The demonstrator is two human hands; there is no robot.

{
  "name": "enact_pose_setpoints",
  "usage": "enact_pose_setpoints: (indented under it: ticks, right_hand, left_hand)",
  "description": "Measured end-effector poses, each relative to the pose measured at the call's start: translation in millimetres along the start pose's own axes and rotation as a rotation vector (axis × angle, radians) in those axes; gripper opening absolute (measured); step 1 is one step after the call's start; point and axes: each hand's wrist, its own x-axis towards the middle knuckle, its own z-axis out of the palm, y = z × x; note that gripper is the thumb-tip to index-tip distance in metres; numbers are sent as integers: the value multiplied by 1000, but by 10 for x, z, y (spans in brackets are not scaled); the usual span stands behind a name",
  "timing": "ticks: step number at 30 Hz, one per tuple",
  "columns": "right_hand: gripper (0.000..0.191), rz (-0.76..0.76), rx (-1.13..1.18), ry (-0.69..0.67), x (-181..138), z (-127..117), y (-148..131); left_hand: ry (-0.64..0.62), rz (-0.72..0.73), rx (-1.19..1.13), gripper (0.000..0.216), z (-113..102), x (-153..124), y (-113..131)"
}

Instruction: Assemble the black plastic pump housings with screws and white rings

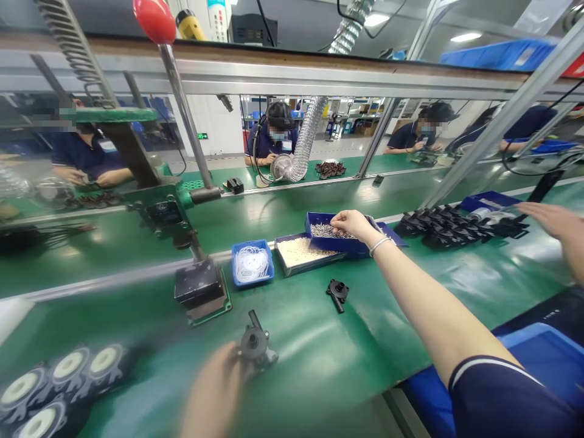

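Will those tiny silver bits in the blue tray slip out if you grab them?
Likely some would: the silver bits lie in a loose heap in the blue tray, so a pinch by the right hand may drop a few. They look shiny and thin, so probably stiff metal, not floppy. Each is tiny, so likely very light.

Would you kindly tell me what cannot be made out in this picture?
Head view:
- Left hand: motion-blurred; its grip on the black pump part is unclear.
- Right hand: it hides what it touches in the blue tray.
- Black parts with white discs: blurred, cut by the left edge.
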Motion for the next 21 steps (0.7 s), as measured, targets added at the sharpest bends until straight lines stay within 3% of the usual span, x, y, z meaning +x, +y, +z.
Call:
enact_pose_setpoints:
  ticks: [9,15,18,21]
  right_hand:
    - [21,-12,65,50,-127,-38,-105]
    - [22,-148,177,83,-416,-3,-419]
    - [28,-256,254,-79,-839,247,-664]
    - [30,-362,294,-391,-1412,658,-885]
  left_hand:
    - [65,-56,-166,30,-42,18,61]
    - [131,-60,-143,27,-59,25,33]
    - [187,-46,-116,24,-106,63,101]
    - [193,-41,-194,23,-187,156,310]
